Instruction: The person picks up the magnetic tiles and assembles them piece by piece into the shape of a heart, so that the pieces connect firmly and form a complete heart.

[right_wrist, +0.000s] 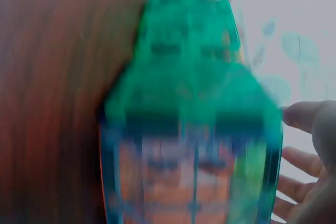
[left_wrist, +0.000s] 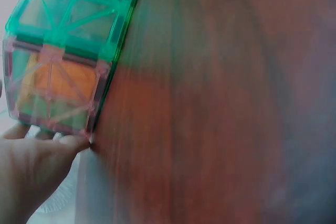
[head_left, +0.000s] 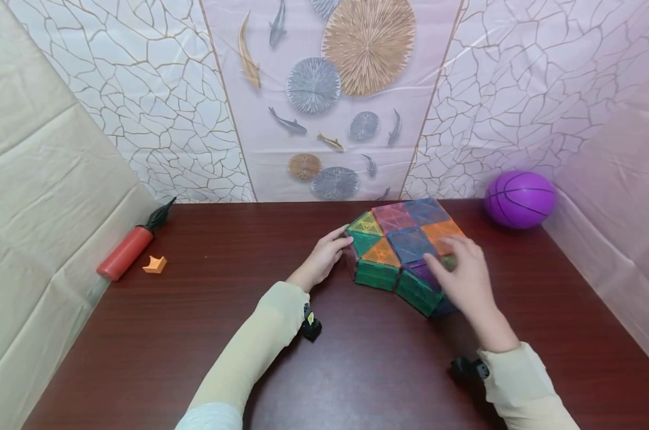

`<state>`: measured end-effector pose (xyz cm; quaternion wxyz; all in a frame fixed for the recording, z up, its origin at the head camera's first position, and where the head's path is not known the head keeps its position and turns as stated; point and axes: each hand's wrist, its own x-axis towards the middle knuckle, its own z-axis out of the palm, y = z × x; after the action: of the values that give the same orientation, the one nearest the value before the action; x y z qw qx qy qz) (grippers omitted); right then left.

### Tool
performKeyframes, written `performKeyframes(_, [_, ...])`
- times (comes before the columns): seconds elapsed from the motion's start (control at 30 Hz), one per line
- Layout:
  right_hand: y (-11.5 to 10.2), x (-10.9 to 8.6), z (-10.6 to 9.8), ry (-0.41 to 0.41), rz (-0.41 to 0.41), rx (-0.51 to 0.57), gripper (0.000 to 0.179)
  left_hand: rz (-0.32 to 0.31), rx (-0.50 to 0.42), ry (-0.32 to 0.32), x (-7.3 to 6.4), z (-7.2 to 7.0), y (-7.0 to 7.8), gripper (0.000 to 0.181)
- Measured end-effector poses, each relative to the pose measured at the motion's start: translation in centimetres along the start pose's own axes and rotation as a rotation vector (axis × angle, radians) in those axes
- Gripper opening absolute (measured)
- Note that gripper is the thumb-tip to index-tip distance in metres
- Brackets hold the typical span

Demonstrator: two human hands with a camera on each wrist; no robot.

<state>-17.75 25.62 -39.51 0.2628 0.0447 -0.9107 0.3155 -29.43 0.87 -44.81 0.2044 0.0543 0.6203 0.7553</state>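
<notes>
A low, flat-topped structure of see-through magnetic tiles (head_left: 410, 245) stands on the table, with blue, red, orange, yellow and purple pieces on top and green walls in front. My left hand (head_left: 324, 257) touches its left end; in the left wrist view this hand (left_wrist: 39, 163) has its fingertips at the edge of a pinkish end tile (left_wrist: 55, 85). Over the right part of the top hovers my right hand (head_left: 467, 275), its thumb and fingers spread. The right wrist view is blurred and shows the right hand's fingers (right_wrist: 302, 182) beside the structure, so contact there is unclear.
A purple ball (head_left: 520, 200) sits at the back right corner. On the left lie a red hand pump (head_left: 128, 251) with a black end and a small orange crown-shaped piece (head_left: 155, 264). Patterned and cream cloth walls (head_left: 50, 239) border the brown table (head_left: 222, 257).
</notes>
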Motion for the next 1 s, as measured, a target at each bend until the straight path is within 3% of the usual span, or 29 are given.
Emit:
performKeyframes(0.1, [1.9, 0.8, -1.5, -0.071, 0.192, 0.051, 0.057, 0.051, 0.038, 0.105, -0.7, 0.9, -0.2, 0.057])
performKeyframes(0.23, [4.8, 1.9, -2.7, -0.205, 0.425, 0.183, 0.074, 0.104, 0.045, 0.257, -2.6, 3.1, -0.5, 0.065])
performKeyframes(0.43, [8.1, 3.3, -2.4, -0.354, 0.617, 0.507, 0.079, 0.138, 0.084, 0.383, -7.3, 7.0, -1.5, 0.072])
performKeyframes(0.57, [9.4, 3.6, -1.9, -0.414, 0.699, 0.699, 0.076, 0.11, 0.093, 0.328, -9.9, 9.2, -2.3, 0.075])
performKeyframes(0.7, [9.7, 3.3, -1.7, -0.411, 0.73, 0.874, 0.072, 0.087, 0.095, 0.251, -10.9, 10.1, -2.8, 0.076])
performKeyframes(0.87, [8.6, 2.1, -1.0, -0.364, 0.71, 0.968, 0.073, 0.098, 0.098, 0.252, -10.7, 9.4, -2.9, 0.076])
performKeyframes(1.0, [6.1, 0.7, 0.2, -0.293, 0.699, 0.9, 0.076, 0.106, 0.095, 0.289, -9.8, 7.9, -2.4, 0.078])
